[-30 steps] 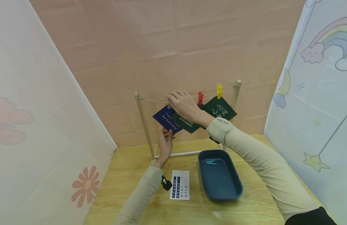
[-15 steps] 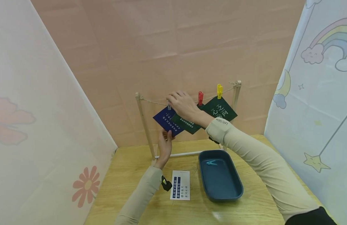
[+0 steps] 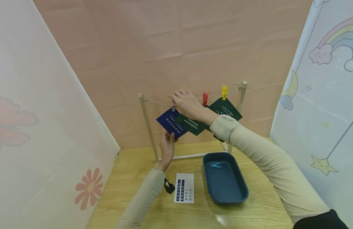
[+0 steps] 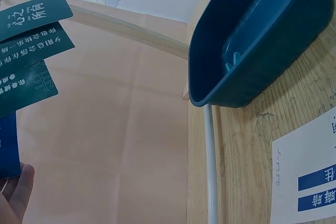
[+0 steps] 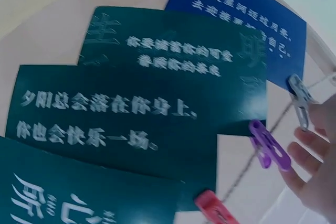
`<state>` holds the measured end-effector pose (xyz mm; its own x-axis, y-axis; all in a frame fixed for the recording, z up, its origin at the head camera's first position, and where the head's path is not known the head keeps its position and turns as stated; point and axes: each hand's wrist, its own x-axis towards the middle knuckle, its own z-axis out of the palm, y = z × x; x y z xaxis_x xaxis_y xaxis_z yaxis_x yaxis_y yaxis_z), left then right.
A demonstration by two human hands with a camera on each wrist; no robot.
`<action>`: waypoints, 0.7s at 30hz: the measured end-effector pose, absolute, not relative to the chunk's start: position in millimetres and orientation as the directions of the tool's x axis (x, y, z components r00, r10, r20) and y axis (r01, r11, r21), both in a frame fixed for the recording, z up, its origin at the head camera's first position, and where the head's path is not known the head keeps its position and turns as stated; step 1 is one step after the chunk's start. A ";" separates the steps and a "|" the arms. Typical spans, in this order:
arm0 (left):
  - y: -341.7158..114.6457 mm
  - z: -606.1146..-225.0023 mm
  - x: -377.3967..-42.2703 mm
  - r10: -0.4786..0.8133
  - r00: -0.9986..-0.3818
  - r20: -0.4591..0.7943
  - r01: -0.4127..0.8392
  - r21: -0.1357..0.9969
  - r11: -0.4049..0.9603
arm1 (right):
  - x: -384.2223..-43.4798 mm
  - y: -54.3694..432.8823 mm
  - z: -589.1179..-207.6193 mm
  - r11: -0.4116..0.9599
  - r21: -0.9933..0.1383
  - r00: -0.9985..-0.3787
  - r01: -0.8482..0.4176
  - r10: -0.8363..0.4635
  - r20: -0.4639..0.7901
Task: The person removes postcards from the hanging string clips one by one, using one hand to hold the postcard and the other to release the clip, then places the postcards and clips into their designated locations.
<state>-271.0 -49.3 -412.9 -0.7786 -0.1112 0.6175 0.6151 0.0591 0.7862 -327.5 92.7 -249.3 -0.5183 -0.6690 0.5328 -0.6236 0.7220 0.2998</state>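
A dark blue card (image 3: pixel 168 121) with white writing hangs tilted at the left of the cord. My left hand (image 3: pixel 167 149) pinches its lower corner between thumb and fingers. Above, my right hand (image 3: pixel 188 103) grips a grey clothespin (image 5: pixel 301 98) at the card's upper corner, by the cord. Beside that hand a purple clothespin (image 5: pixel 270 145) sits at the corner of a green card (image 5: pixel 173 61), which partly overlaps the blue one. A red clothespin (image 3: pixel 205 99) and a yellow clothespin (image 3: pixel 224 93) hold more green cards further right.
The cord runs between two wooden posts (image 3: pixel 149 130), joined low down by a white bar (image 3: pixel 190 156). In front stands a dark blue tray (image 3: pixel 244 187) with a light blue clothespin (image 3: pixel 216 165) in it. Left of the tray lies a white printed card (image 3: pixel 188 187).
The blue card's lower corner has dropped slightly, my left hand still on it. My right hand stays at the cord, with a little more of the grey clothespin showing below its fingers.
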 end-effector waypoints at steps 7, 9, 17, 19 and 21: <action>-48.5 -414.5 -271.1 -0.123 -0.771 0.625 0.620 0.780 0.084 | -319.4 85.3 -230.0 0.713 0.361 -0.626 -0.602 -0.701 0.342; -48.5 -415.6 -271.2 -0.128 -0.769 0.626 0.620 0.780 0.087 | -317.4 81.6 -225.7 0.713 0.384 -0.654 -0.587 -0.697 0.295; -48.9 -416.3 -271.2 -0.158 -0.762 0.628 0.617 0.778 0.115 | -318.0 69.6 -215.8 0.713 0.469 -0.713 -0.520 -0.665 0.221; -49.1 -415.9 -271.0 -0.164 -0.760 0.629 0.617 0.777 0.124 | -318.9 66.6 -214.0 0.708 0.490 -0.719 -0.509 -0.663 0.212; -49.0 -415.3 -271.0 -0.166 -0.754 0.636 0.622 0.772 0.129 | -319.3 63.5 -211.9 0.702 0.507 -0.725 -0.499 -0.659 0.200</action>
